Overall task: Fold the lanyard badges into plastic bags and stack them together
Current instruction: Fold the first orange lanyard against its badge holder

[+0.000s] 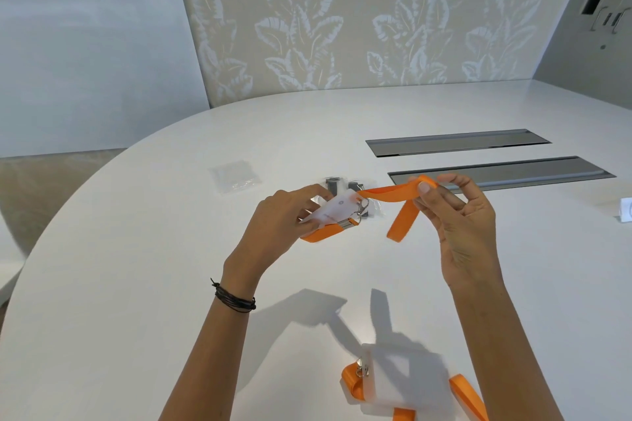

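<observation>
Quick count: 2 orange lanyard badges, i.e. held lanyard + loose lanyard. 1 empty bag. Filled bags, prob 2, can't tell tbh. 2 metal hatches: far hatch, near hatch. 1 bracelet. 2 hands: left hand, right hand.

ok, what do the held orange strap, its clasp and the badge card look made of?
Orange strap: likely woven polyester ribbon; flat, limp, faint sheen. Clasp: metal, silvery with bright glints. Badge card: probably frosted plastic, stiff, matte white.
</observation>
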The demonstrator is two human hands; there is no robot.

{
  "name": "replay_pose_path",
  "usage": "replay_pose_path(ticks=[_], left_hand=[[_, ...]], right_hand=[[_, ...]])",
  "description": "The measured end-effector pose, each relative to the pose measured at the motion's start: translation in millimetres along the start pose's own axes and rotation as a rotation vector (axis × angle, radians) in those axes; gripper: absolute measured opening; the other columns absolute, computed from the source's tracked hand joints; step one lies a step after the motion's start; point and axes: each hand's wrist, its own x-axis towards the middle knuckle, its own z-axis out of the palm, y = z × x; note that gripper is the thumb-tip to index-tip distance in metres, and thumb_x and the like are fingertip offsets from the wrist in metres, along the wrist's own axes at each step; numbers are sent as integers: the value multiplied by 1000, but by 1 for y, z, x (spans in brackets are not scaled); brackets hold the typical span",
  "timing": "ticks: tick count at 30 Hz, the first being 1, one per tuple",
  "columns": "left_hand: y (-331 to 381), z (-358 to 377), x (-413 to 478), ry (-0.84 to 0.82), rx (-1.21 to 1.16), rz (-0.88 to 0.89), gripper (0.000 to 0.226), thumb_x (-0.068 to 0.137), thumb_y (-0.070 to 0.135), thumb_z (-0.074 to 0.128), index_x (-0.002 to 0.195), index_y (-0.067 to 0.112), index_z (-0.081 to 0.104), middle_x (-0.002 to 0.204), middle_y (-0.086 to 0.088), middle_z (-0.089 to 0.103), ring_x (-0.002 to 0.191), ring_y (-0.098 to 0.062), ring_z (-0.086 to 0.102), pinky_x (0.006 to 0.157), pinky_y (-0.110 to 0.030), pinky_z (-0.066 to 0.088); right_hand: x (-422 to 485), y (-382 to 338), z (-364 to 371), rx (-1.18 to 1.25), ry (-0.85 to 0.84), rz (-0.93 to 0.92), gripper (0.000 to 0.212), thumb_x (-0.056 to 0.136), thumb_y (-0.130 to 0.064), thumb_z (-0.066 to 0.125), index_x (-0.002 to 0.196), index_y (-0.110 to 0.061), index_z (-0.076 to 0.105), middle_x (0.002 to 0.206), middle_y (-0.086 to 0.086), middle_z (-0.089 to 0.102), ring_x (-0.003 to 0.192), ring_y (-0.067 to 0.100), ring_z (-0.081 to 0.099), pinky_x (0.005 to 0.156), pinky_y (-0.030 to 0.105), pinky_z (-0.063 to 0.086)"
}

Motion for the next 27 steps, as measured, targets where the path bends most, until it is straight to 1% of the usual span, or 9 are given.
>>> replay_pose_path(ticks=[2, 5, 9, 12, 16, 18, 22, 25, 27], left_hand=[[-2, -1, 0, -4, 26, -28, 26, 79, 16, 69, 99, 33, 64, 89, 12, 73, 82, -6, 69, 68, -20, 46], [-6, -2, 1, -7, 60, -60, 22, 79, 16, 68, 98, 28, 66, 88, 10, 74, 81, -8, 68, 67, -23, 45], [-12, -3, 3, 11, 40, -61, 17, 81, 15, 65, 95, 24, 67, 79, 6, 72, 61, -1, 56, 56, -17, 35], [-15, -3, 3, 23, -18, -54, 14, 83, 14, 63, 92, 24, 66, 70, 7, 67, 56, 0, 55, 54, -18, 33], [-21, -1, 5, 56, -67, -47, 5, 87, 15, 60, 89, 17, 65, 68, -4, 72, 55, -22, 49, 56, -29, 36], [-22, 0, 6, 65, -100, -45, 6, 89, 19, 60, 85, 15, 62, 63, -7, 68, 52, -20, 37, 54, -29, 31], [-20, 0, 6, 61, -229, -42, 17, 91, 30, 61, 93, 14, 65, 65, -4, 71, 50, -14, 37, 50, -25, 29], [-16, 0, 6, 83, -306, -40, 17, 90, 31, 62, 94, 15, 66, 57, 1, 68, 46, -9, 32, 47, -20, 27], [-14, 0, 6, 95, -343, -48, 15, 91, 28, 62, 98, 17, 67, 61, 0, 71, 48, -16, 43, 52, -27, 38]], right_hand=[[0, -1, 0, 4, -2, -3, 44, 54, -33, 75, 91, -22, 54, 75, -5, 75, 82, 9, 70, 80, 23, 54], [0, 0, 0, 22, -18, -17, 37, 63, -22, 73, 96, -22, 55, 76, -3, 75, 81, 10, 69, 78, 23, 55], [1, 0, 0, 43, -11, -23, 40, 66, -16, 71, 103, -22, 57, 77, -1, 74, 84, 13, 68, 86, 30, 54], [1, -1, 1, 56, -23, -36, 44, 66, -16, 71, 107, -22, 56, 76, -2, 74, 81, 12, 68, 78, 24, 55], [-1, -1, 4, 34, -68, -52, 47, 64, -20, 72, 109, -23, 56, 77, -2, 74, 80, 14, 67, 81, 27, 54], [-2, -2, 6, 6, -107, -75, 49, 64, -21, 72, 110, -24, 56, 78, -2, 74, 80, 16, 67, 84, 31, 54], [-7, -1, 11, -61, -204, -141, 50, 69, -12, 70, 115, -25, 52, 76, -6, 75, 84, 9, 69, 76, 16, 51], [-11, -1, 15, -109, -260, -163, 54, 69, -13, 72, 117, -26, 52, 81, -3, 75, 87, 11, 70, 74, 15, 50], [-13, 0, 17, -174, -285, -179, 56, 68, -15, 74, 118, -27, 52, 82, -4, 75, 86, 13, 70, 76, 17, 51]])
